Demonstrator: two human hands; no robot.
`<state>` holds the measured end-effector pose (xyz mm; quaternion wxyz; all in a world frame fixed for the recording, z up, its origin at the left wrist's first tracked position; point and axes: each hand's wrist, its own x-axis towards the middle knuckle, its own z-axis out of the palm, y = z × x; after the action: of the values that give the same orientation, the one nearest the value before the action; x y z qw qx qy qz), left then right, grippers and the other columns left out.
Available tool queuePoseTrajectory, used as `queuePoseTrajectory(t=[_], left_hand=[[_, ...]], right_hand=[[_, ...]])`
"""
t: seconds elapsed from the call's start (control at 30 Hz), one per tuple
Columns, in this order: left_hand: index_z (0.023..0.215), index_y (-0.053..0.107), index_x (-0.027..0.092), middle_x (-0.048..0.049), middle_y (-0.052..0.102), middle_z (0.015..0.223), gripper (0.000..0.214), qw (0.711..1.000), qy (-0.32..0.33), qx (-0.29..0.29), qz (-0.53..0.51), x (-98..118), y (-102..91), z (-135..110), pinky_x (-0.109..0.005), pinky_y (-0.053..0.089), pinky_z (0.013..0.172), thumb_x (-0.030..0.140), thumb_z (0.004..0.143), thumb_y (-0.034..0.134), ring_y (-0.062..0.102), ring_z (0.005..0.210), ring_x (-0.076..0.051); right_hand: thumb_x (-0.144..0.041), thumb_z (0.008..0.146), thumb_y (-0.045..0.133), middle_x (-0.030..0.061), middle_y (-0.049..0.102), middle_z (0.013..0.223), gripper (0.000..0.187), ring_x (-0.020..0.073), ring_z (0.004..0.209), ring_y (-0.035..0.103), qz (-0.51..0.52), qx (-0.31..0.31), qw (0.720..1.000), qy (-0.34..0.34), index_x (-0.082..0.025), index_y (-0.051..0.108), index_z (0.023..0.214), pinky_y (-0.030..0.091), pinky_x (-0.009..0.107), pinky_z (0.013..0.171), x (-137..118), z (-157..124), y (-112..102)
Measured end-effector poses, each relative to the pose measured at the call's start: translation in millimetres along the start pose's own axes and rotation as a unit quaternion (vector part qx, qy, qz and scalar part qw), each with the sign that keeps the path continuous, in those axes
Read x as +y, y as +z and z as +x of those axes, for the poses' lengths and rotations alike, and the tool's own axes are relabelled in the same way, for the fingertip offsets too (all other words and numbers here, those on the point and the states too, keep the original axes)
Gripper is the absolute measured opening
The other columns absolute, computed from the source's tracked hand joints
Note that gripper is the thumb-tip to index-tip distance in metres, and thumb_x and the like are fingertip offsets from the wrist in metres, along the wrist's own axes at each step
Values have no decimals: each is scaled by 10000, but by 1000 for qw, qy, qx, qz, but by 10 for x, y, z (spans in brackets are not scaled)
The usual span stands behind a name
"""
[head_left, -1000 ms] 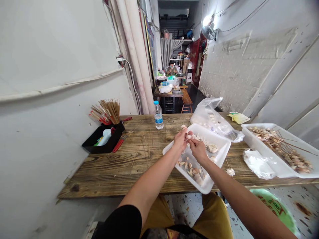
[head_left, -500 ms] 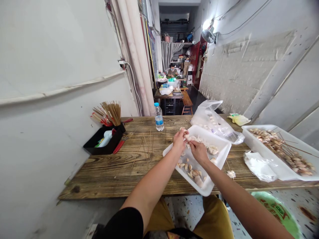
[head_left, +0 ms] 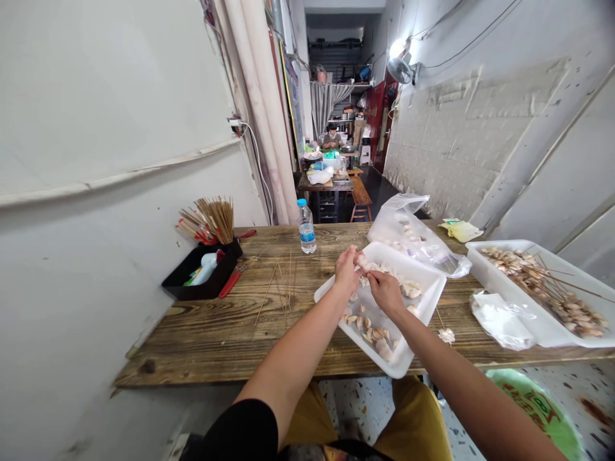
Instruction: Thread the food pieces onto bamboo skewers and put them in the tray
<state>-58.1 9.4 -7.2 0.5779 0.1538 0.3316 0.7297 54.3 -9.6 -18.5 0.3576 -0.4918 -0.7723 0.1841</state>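
Note:
My left hand (head_left: 346,269) is closed around a pale garlic bulb (head_left: 362,260) over the far left part of a white plastic tray (head_left: 438,288). Close beside it, my right hand (head_left: 384,291) has its thumb and fingers pinched together at the near side of the bulb; what sits between those fingertips is too small to make out. Loose garlic cloves (head_left: 368,330) lie in the near part of the tray. Whole garlic bulbs (head_left: 410,289) and papery white skins rest toward its far and right sides.
Thin bamboo sticks (head_left: 278,288) lie left of the tray, below a water bottle (head_left: 307,227). A black box (head_left: 177,291) with a stick bundle stands far left. A plastic bag (head_left: 401,224) and another tray (head_left: 533,330) of skewered garlic are rightward. A person (head_left: 332,136) sits far back.
My left fingers have shifted slightly around the garlic bulb, leaving more of it showing. The right hand has drawn down a little from it; the tray has stayed put.

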Motion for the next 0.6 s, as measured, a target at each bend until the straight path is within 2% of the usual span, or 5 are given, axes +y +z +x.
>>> queuePoseTrajectory(t=[0.1, 0.27, 0.43, 0.6], left_hand=[[771, 562, 158, -17, 653, 744, 235, 999, 18, 23, -32, 6, -30, 62, -228, 455, 610, 357, 818, 680, 601, 630, -100], [767, 582, 140, -49, 679, 764, 130, 997, -2, 33, -71, 13, -33, 77, -263, 494, 695, 227, 801, 671, 659, 727, -136], [765, 587, 147, -53, 693, 789, 101, 996, -3, 34, -86, 32, -6, 33, -300, 513, 771, 198, 793, 669, 677, 788, -156], [757, 578, 146, -50, 692, 767, 104, 995, -22, 41, -84, 58, 13, 33, -349, 524, 815, 192, 795, 664, 679, 757, -161]], right_hand=[[-290, 861, 411, 61, 706, 739, 314, 214, 694, 631, -10, -17, 1000, -15, -200, 696, 764, 414, 276, 670, 11, -32, 0], [-279, 854, 409, 67, 707, 748, 311, 209, 719, 635, -26, -28, 999, -22, -192, 695, 772, 410, 262, 666, 7, -42, -6], [-303, 836, 413, 60, 681, 690, 302, 203, 666, 607, -2, -17, 1000, -4, -194, 669, 719, 395, 264, 645, -34, -52, -28], [-335, 810, 419, 34, 621, 601, 307, 180, 595, 555, 65, -20, 998, 3, -192, 656, 676, 383, 261, 606, -45, -57, -21]])
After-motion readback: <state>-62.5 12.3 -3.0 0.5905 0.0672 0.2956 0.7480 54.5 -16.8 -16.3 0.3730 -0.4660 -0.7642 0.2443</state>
